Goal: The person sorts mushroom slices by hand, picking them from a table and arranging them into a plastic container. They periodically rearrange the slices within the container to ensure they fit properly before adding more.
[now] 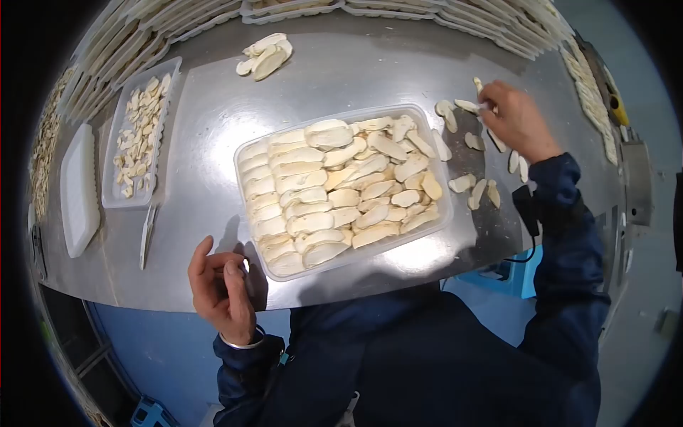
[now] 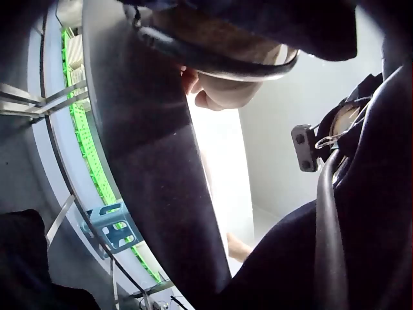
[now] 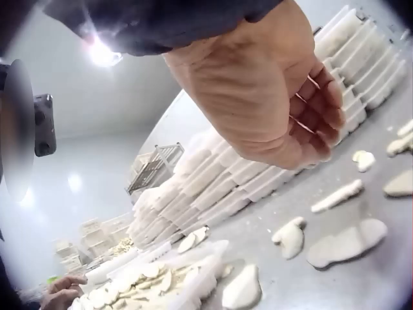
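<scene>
Pale mushroom slices (image 1: pixel 324 134) fill a clear plastic tray (image 1: pixel 449 213) in overlapping rows at the middle of the steel table. To its right, my right hand (image 1: pixel 518 121) is over loose slices, fingers curled and thumb close to their tips. From above, one mushroom slice (image 1: pixel 466 105) overlaps the fingertips; the right wrist view shows that slice (image 3: pixel 339 196) lying on the table below them. I cannot tell whether anything is between the fingertips. My left hand (image 1: pixel 222 290) is at the table's front edge beside the tray's near left corner, fingers loosely bent.
A smaller tray (image 1: pixel 108 186) of mushroom pieces and a white lid-like tray (image 1: pixel 80 191) stand at the left, with tweezers (image 1: pixel 148 236) in front. Stacked trays (image 1: pixel 487 30) line the back. A pile of slices (image 1: pixel 269 57) lies behind the middle tray. A blue stool (image 2: pixel 115 227) stands below.
</scene>
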`<action>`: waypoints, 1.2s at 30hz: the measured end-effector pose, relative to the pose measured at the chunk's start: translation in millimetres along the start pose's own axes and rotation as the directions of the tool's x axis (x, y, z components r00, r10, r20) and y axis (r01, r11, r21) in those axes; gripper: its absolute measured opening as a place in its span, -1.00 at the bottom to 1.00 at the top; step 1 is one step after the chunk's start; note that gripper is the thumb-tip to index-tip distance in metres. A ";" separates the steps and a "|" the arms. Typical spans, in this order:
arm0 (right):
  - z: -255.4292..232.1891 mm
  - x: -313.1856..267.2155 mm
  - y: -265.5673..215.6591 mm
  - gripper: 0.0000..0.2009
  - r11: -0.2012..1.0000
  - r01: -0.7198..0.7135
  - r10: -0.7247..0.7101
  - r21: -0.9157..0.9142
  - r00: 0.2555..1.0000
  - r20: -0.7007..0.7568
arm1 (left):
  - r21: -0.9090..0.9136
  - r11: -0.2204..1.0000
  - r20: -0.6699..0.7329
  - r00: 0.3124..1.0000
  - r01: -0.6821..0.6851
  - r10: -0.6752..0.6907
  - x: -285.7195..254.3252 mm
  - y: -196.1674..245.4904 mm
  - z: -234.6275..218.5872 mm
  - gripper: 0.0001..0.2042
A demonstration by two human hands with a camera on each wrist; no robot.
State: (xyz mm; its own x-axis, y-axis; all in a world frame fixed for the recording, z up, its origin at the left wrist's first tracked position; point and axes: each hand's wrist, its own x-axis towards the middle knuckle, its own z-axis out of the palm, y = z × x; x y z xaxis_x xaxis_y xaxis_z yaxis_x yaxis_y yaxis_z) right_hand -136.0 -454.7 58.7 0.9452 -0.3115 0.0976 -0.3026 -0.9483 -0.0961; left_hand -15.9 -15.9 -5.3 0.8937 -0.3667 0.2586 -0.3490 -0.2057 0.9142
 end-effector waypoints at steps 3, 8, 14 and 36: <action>13.3 -4.7 -21.2 -0.79 0.988 -0.032 0.043 0.150 0.997 -0.070 | 0.032 0.999 -0.013 1.000 0.026 -0.026 -0.2 4.3 1.4 -0.64; 14.4 0.8 -39.7 -0.74 0.977 -0.187 0.175 0.099 0.977 0.118 | 0.044 0.999 -0.018 1.000 -0.001 0.002 0.8 5.3 3.7 -0.64; 29.8 3.0 -46.3 -0.74 0.980 -0.133 0.140 0.149 0.990 -0.037 | 0.039 0.999 -0.017 1.000 -0.003 0.003 0.4 2.4 2.0 -0.64; 14.4 -19.3 -28.1 -0.71 0.983 0.025 -0.026 0.180 1.000 0.005 | 0.019 1.000 -0.013 1.000 0.004 -0.003 -0.3 2.0 2.2 -0.63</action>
State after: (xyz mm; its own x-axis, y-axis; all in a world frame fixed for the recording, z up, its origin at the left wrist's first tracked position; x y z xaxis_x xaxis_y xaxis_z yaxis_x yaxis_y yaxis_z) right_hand -144.0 -421.2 45.2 0.9534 -0.2864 0.0949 -0.2523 -0.9292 -0.2701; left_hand -17.4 -18.2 -4.2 0.8984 -0.3542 0.2597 -0.3513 -0.2246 0.9089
